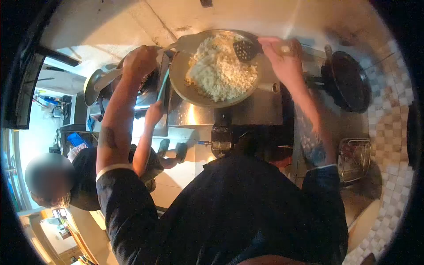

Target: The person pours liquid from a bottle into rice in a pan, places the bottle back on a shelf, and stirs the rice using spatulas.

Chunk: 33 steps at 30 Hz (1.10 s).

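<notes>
A wide pan (181, 84) on the stove holds a heap of white rice (221, 75), with yellowish bits at its edges. My left hand (140, 64) is closed round the handle of a grey flat-bladed spatula (187, 44), whose blade reaches over the pan's left rim. At the pan's right side my right hand (282, 52) is closed on a black slotted turner (245, 51). The turner's perforated head touches the rice at upper right.
A co-worker's hand (153, 114) at left holds a teal stick-like utensil (164, 84). Other pans (92, 88) stand beyond my left forearm. A dark frying pan (350, 81) is at right, above a wire basket (354, 159).
</notes>
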Tool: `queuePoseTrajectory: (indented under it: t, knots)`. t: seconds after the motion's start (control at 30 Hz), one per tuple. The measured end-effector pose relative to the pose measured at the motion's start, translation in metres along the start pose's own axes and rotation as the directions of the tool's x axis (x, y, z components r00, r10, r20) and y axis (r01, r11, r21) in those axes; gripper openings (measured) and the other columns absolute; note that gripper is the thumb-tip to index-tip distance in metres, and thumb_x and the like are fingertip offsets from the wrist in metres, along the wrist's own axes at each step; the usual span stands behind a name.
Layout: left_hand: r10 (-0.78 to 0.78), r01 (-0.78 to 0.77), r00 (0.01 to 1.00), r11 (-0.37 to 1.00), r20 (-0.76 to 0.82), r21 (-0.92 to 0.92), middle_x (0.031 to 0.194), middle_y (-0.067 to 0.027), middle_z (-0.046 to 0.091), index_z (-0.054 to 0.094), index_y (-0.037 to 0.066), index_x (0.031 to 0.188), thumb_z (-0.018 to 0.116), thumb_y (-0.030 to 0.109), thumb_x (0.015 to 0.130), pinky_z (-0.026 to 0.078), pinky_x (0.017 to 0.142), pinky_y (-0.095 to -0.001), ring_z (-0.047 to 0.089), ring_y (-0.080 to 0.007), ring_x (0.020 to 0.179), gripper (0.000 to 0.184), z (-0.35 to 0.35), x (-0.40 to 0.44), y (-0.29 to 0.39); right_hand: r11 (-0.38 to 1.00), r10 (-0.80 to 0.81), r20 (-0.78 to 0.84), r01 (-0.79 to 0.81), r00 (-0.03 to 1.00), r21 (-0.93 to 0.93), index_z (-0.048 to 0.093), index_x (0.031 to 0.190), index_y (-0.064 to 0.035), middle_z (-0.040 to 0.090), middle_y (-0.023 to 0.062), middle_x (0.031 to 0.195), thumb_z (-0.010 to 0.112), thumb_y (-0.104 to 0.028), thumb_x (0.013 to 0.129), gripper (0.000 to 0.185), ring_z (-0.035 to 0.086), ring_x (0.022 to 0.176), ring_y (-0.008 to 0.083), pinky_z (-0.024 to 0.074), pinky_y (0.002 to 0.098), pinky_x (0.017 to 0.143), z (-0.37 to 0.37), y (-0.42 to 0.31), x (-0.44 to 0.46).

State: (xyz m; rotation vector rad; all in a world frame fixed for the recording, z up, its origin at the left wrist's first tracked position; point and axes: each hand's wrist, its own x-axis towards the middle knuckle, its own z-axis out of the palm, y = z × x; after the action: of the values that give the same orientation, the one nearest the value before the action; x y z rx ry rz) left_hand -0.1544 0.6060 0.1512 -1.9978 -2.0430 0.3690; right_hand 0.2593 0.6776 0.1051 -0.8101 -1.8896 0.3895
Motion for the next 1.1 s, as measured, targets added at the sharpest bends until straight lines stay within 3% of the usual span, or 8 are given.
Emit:
queuePoseTrajectory:
  t: [0.13,0.33,0.5,0.57,0.67,0.83,0.9,1.1]
  knots:
    - [0.295,-0.294,0.951,0.955,-0.096,0.029,0.082,-0.0208,0.072,0.073,0.004,0.091,0.06,0.019,0.089,0.06,0.07,-0.0486,0.072,-0.0401,0.076,0.02,0.136,0.061,-0.016,0.989,0.151,-0.006,-0.151,0.988,-0.004,0.075,0.104,-0.0084,0.075,0.0124,0.092,0.069,-0.013,0.092,0.014,0.073,0.081,0.0267,0.0568,0.0361,0.071,-0.012,-0.017,-0.037]
    - [0.53,-0.542,0.84,0.817,-0.115,-0.197,0.079,-0.0176,0.071,0.073,0.009,0.098,0.06,0.022,0.092,0.057,0.068,-0.0482,0.07,-0.0389,0.075,0.019,0.123,0.069,-0.004,0.974,0.224,0.013,-0.223,0.975,-0.046,0.074,0.105,-0.0052,0.075,0.0119,0.099,0.066,-0.011,0.094,0.015,0.073,0.09,0.0275,0.0562,0.0359,0.08,-0.024,-0.024,-0.053]
    - [0.355,-0.364,0.93,0.927,-0.095,-0.09,0.083,-0.0138,0.073,0.073,0.012,0.099,0.063,0.031,0.096,0.06,0.075,-0.0478,0.071,-0.037,0.075,0.021,0.016,0.06,-0.048,0.966,0.259,-0.061,-0.26,0.964,-0.009,0.074,0.107,-0.0028,0.075,0.013,0.099,0.065,-0.008,0.095,0.016,0.072,0.089,0.0254,0.055,0.0336,0.08,-0.034,-0.031,-0.057]
    - [0.384,-0.37,0.921,0.915,-0.063,0.157,0.091,-0.0129,0.074,0.072,0.012,0.099,0.062,0.024,0.095,0.06,0.081,-0.0467,0.072,-0.0338,0.087,0.017,0.007,0.076,-0.049,0.97,0.244,-0.084,-0.244,0.966,0.011,0.074,0.107,-0.0021,0.075,0.0131,0.099,0.065,-0.007,0.094,0.016,0.072,0.089,0.0244,0.0547,0.0333,0.08,-0.035,-0.033,-0.059]
    - [0.243,-0.261,0.965,0.93,0.101,0.26,0.102,-0.0099,0.075,0.073,0.01,0.097,0.063,0.014,0.09,0.061,0.084,-0.0455,0.073,-0.0308,0.097,0.013,0.018,0.129,-0.03,0.97,0.242,-0.096,-0.237,0.965,0.058,0.074,0.106,-0.0019,0.074,0.013,0.1,0.067,-0.004,0.093,0.015,0.071,0.09,0.0235,0.0544,0.033,0.081,-0.037,-0.04,-0.064]
    - [0.356,-0.342,0.934,0.877,0.021,0.338,0.099,-0.0116,0.076,0.075,0.009,0.099,0.066,0.018,0.086,0.06,0.083,-0.0455,0.074,-0.0316,0.097,0.018,-0.002,0.171,0.07,0.973,0.22,-0.128,-0.21,0.967,0.092,0.074,0.107,-0.0036,0.073,0.0129,0.102,0.068,-0.001,0.091,0.017,0.07,0.091,0.0228,0.0542,0.0322,0.083,-0.033,-0.032,-0.083]
    - [0.596,-0.511,0.779,0.784,-0.196,0.353,0.096,-0.0104,0.074,0.073,0.012,0.099,0.068,0.021,0.084,0.059,0.076,-0.0469,0.074,-0.0296,0.093,0.018,-0.01,0.178,0.088,0.968,0.243,-0.106,-0.234,0.964,0.087,0.073,0.108,-0.0039,0.073,0.0127,0.103,0.069,0.0,0.091,0.018,0.07,0.093,0.0227,0.0543,0.0324,0.083,-0.034,-0.029,-0.09]
    - [0.818,-0.696,0.5,0.574,-0.283,0.431,0.1,-0.0127,0.073,0.069,0.013,0.111,0.066,0.016,0.085,0.06,0.077,-0.0464,0.074,-0.0285,0.093,0.027,-0.058,0.149,0.087,0.958,0.245,-0.162,-0.213,0.956,0.194,0.074,0.109,-0.0052,0.073,0.0121,0.106,0.07,0.002,0.09,0.021,0.07,0.097,0.022,0.0544,0.032,0.087,-0.032,-0.022,-0.093]
